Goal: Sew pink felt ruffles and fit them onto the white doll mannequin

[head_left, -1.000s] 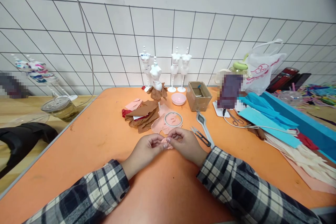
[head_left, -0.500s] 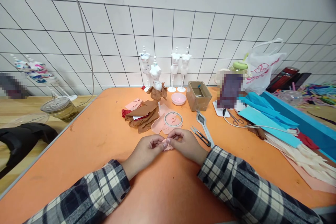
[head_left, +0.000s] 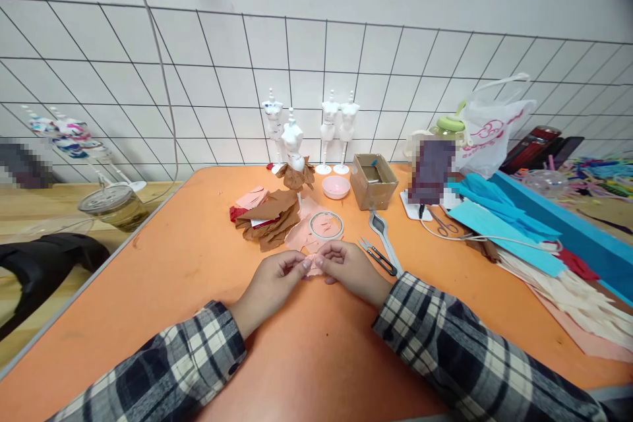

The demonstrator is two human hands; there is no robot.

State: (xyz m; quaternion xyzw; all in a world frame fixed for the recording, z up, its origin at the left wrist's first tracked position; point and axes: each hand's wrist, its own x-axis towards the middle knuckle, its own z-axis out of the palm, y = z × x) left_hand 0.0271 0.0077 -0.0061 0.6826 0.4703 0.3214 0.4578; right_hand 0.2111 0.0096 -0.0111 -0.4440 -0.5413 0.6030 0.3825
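Between my two hands is a small crumpled piece of pink crepe paper (head_left: pixel 312 266). My left hand (head_left: pixel 277 278) pinches its left side between thumb and fingers. At the other side, my right hand (head_left: pixel 350 269) grips it with thumb and forefinger. Just beyond my hands lie a sheet of pink paper (head_left: pixel 295 236) and a roll of tape (head_left: pixel 326 225) resting on it with small torn scraps inside the ring. Thread snips (head_left: pixel 380 258) and grey tweezers (head_left: pixel 386 241) lie right of my right hand.
Brown paper sheets (head_left: pixel 271 217) are piled at the left. Behind stand several white mannequins, one with a brown paper skirt (head_left: pixel 295 176), a pink bowl (head_left: pixel 336 187) and a cardboard box (head_left: pixel 374 182). Blue paper (head_left: pixel 509 237), scissors (head_left: pixel 445 227) and a phone (head_left: pixel 432 171) are on the right.
My thumbs have moved slightly apart, so more of the pink paper shows between them. My left hand has shifted a little to the left and up.
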